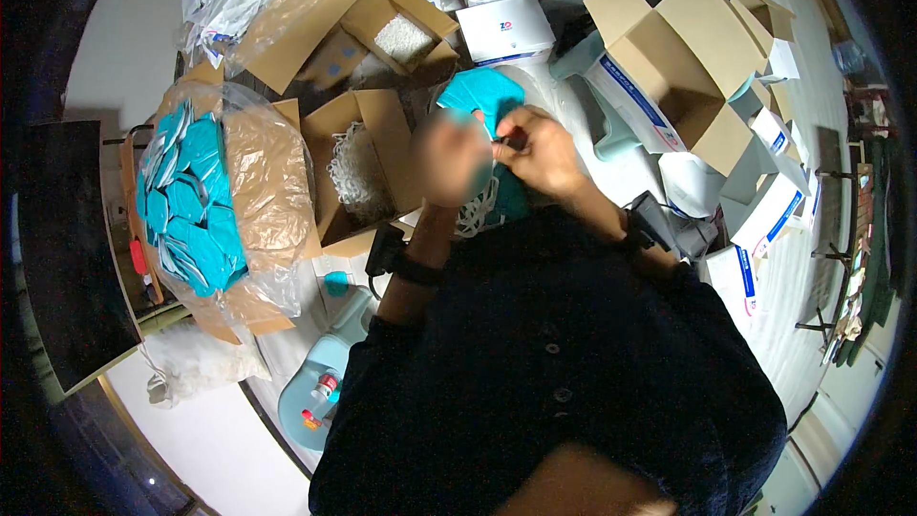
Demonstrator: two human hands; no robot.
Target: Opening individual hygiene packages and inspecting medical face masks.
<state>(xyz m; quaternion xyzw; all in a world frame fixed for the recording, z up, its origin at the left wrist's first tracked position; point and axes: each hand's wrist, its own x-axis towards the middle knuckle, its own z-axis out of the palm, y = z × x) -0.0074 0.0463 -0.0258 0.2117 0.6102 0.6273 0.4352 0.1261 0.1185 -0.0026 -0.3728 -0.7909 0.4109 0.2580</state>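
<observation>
A teal folded face mask (485, 94) is in front of me, just beyond my hands. My right hand (543, 151) is closed in a pinch at its lower edge, thumb and forefinger together. My left hand (453, 161) is beside it, against the mask's left side, but its fingers are smeared by blur. Beneath the hands hang white elastic ear loops (478, 211), next to more teal material (507, 196) near my lap. Black bands with small devices are strapped on both wrists.
To the left, a plastic-lined carton (272, 172) holds many teal masks (196, 201). An open box of white loops (353, 167) stands nearer. At right are a large open carton (669, 67) and white boxes (755, 220). A pale blue stool (310, 392) bears a bottle (323, 390).
</observation>
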